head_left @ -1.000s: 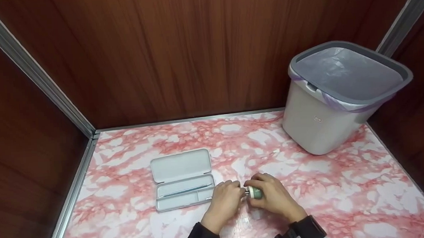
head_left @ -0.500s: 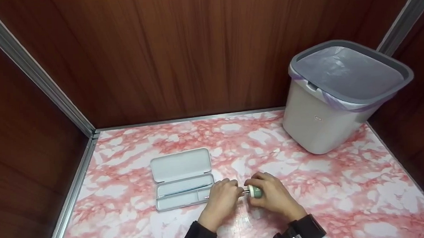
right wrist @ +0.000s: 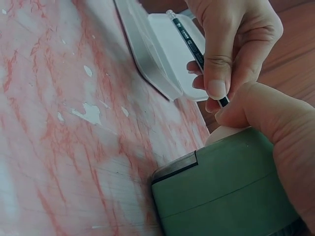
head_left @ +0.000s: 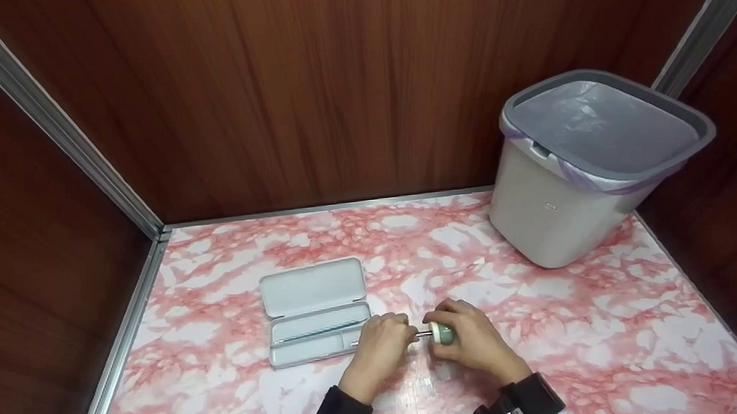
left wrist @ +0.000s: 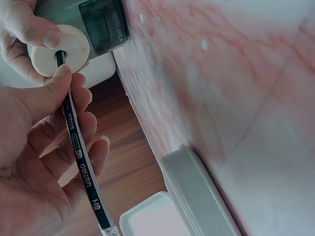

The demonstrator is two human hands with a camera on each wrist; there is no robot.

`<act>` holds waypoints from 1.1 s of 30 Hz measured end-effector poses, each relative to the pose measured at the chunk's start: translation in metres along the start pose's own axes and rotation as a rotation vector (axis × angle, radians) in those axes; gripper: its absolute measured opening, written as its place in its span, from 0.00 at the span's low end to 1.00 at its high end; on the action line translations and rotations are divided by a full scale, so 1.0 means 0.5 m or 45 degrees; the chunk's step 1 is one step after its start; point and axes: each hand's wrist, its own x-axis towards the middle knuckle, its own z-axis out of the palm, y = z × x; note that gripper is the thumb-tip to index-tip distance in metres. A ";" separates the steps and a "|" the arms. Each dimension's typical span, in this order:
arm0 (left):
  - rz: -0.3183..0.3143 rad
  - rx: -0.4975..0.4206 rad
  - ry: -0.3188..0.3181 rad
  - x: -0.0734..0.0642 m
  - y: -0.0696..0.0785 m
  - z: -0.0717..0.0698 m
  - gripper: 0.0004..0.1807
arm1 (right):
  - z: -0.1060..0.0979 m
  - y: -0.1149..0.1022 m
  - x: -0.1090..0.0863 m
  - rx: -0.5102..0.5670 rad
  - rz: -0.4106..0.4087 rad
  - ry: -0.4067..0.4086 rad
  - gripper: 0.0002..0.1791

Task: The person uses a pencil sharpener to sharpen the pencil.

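Observation:
My left hand [head_left: 383, 347] pinches a black HB pencil [left wrist: 82, 160] between thumb and fingers, close to the end that enters the sharpener. In the left wrist view the pencil's tip sits inside the hole of the sharpener's round cream front. My right hand [head_left: 478, 341] grips the green pencil sharpener [right wrist: 226, 191], with thumb and fingers around its body. A dark see-through panel shows on one side of it. The pencil's other end points left toward an open grey pencil case [head_left: 313, 290], in which a thin blue stick-like thing [head_left: 322, 331] lies.
A large grey waste bin [head_left: 555, 221] with a liner bag stands at the back right. Dark wood-grain panels [head_left: 336, 94] rise behind and on both sides of the red-and-white marbled table [head_left: 217, 248].
My left hand has shifted slightly left, away from the sharpener, and more of the pencil shows between the two hands. The right hand and sharpener stay nearly in place.

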 end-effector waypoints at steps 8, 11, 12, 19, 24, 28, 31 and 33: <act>-0.034 -0.068 -0.014 0.001 -0.002 0.002 0.04 | 0.001 0.002 -0.001 -0.002 -0.006 0.010 0.23; -0.039 -0.088 -0.015 0.000 -0.004 0.003 0.04 | 0.001 0.003 -0.001 0.001 -0.006 0.015 0.23; -0.037 -0.092 -0.013 0.000 -0.005 0.003 0.04 | 0.001 0.002 0.000 0.001 -0.008 0.015 0.23; -0.019 -0.142 -0.016 -0.004 -0.015 -0.002 0.04 | 0.001 0.000 0.000 -0.001 -0.022 0.028 0.23; -0.005 -0.218 -0.041 -0.006 -0.023 -0.006 0.04 | 0.002 0.000 0.000 -0.003 -0.001 0.016 0.22; 0.015 -0.244 -0.050 -0.006 -0.028 -0.010 0.05 | 0.004 0.002 0.000 -0.016 -0.001 0.015 0.22; 0.012 -0.255 -0.055 -0.007 -0.032 -0.011 0.05 | 0.005 0.003 -0.001 -0.017 -0.002 0.013 0.22; 0.002 -0.251 -0.061 -0.012 -0.039 -0.012 0.05 | 0.004 0.004 -0.003 -0.005 0.003 0.011 0.22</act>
